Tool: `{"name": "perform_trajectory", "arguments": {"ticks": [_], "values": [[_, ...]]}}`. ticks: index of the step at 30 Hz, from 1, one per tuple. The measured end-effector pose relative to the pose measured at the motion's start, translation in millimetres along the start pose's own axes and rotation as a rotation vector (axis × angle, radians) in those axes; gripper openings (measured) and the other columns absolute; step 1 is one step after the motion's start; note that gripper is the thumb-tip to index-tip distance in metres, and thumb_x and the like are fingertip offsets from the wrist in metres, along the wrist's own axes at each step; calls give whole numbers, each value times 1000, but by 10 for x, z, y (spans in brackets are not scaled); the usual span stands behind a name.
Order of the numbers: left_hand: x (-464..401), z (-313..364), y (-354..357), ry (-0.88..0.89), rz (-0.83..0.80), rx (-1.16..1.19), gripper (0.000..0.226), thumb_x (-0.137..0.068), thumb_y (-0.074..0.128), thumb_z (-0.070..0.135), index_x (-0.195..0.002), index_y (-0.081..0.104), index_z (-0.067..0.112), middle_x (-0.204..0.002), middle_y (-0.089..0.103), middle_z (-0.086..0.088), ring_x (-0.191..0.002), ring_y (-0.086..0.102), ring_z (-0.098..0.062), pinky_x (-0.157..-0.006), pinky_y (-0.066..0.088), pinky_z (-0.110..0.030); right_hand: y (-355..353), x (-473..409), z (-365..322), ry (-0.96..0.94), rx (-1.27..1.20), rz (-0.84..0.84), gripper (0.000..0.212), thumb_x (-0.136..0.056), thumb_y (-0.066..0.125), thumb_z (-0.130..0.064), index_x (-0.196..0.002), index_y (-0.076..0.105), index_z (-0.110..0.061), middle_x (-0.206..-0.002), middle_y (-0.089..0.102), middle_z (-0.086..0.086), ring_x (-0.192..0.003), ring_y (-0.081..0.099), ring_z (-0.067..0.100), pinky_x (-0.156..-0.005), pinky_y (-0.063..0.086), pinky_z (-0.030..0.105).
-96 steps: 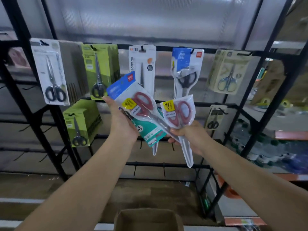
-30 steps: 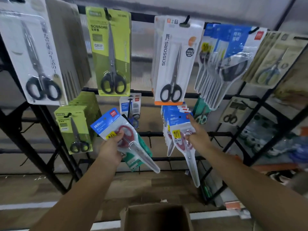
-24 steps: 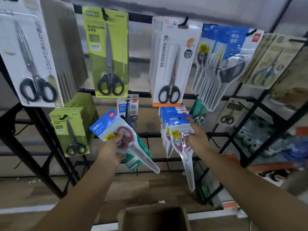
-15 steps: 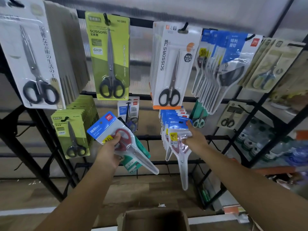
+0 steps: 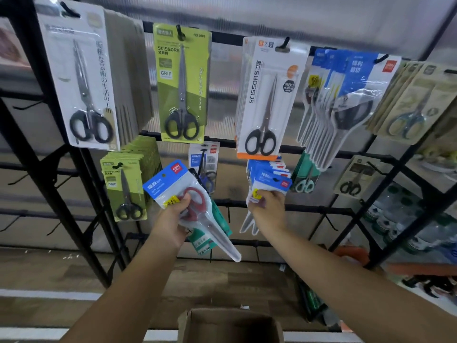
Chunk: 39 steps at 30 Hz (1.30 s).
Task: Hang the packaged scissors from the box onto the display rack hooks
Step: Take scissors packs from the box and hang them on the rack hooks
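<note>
From the head camera, the right hand [image 5: 268,206] pinches the front pack of a blue-topped stack [image 5: 268,177] on a middle hook of the rack [image 5: 309,209]; whether its hole has fully seated on the hook cannot be told. The left hand [image 5: 173,219] grips a red-handled scissors pack [image 5: 183,194], with another pack behind, just left of that stack. The box [image 5: 230,325] sits open below. The step looks like seating one pack; next, the waiting pack's hole must meet the hook tip.

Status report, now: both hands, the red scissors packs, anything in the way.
Left hand grips one red scissors pack, unhung. Right hand holds front pack of the hooked blue-header stack. Nothing blocking.
</note>
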<state>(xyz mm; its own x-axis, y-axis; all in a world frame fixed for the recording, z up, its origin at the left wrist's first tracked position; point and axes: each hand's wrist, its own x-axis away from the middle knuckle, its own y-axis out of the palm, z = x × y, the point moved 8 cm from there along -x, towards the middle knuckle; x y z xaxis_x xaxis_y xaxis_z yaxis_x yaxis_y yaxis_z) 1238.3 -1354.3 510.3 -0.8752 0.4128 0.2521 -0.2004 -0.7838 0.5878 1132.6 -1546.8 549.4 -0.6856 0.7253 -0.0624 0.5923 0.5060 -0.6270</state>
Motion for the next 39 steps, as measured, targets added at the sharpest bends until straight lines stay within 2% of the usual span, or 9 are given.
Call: {"name": "perform_trajectory", "arguments": {"ticks": [6,10,13,15,19,24,28,32,39], "values": [[65,-30,87,8,-64,-45,3,-84,60,14,-87,60,13,-70,69,2,-71,64,-15,-58,53,-25,318,312,-283,-40,-270,-340,27,-89,62,-25,-111,60,-10,-96,61,-2,-91,57,10,-72,43,11],[145,-100,289,-1,-113,-96,8,-90,55,9,-85,60,11,-64,70,2,-61,66,-13,-52,53,-20,424,421,-343,-89,-346,-464,29,-82,68,-2,-108,56,-6,-91,62,0,-64,57,-9,-57,44,4],[188,-155,446,-70,-212,-94,25,-79,61,19,-102,61,7,-89,71,-9,-77,67,-21,-71,57,-32,315,350,-244,-61,-352,-347,27,-78,70,1,-101,60,-7,-99,68,17,-74,62,12,-72,51,26],[204,-227,502,-147,-231,-123,34,-75,62,20,-108,60,11,-97,69,-10,-82,65,-25,-80,50,-39,227,303,-144,-18,-366,-309,25,-78,70,1,-98,59,-8,-94,67,11,-80,61,17,-74,50,28],[190,-360,564,-154,-153,-176,17,-90,54,6,-104,60,13,-89,70,-5,-76,66,-22,-67,49,-35,61,270,-36,4,-405,-292,26,-77,65,11,-84,51,-11,-85,62,1,-82,60,15,-74,50,23],[212,-447,676,-126,-114,-223,22,-85,60,2,-105,62,12,-95,71,-7,-84,66,-24,-68,49,-35,-84,219,66,4,-435,-250,43,-71,67,13,-101,52,-16,-108,63,10,-105,60,27,-93,48,48],[297,-418,903,-58,-177,-253,26,-82,58,-9,-95,64,13,-80,73,-1,-75,67,-20,-66,49,-32,-373,158,-96,-86,-581,-63,43,-82,64,4,-117,46,-13,-101,64,-1,-94,62,9,-84,51,24],[408,-351,1172,-28,-205,-232,26,-82,56,-12,-90,63,12,-75,73,1,-65,69,-13,-56,51,-26,-665,149,-174,-173,-606,164,57,-84,61,3,-134,35,-8,-110,62,4,-102,62,16,-92,49,32],[407,-60,1400,8,-100,-205,25,-88,50,-9,-85,58,14,-87,65,-3,-82,57,-21,-71,42,-31,-1312,45,-479,-285,-672,289,73,-87,51,11,-143,23,-25,-101,50,-20,-78,61,-12,-68,52,12]]}}
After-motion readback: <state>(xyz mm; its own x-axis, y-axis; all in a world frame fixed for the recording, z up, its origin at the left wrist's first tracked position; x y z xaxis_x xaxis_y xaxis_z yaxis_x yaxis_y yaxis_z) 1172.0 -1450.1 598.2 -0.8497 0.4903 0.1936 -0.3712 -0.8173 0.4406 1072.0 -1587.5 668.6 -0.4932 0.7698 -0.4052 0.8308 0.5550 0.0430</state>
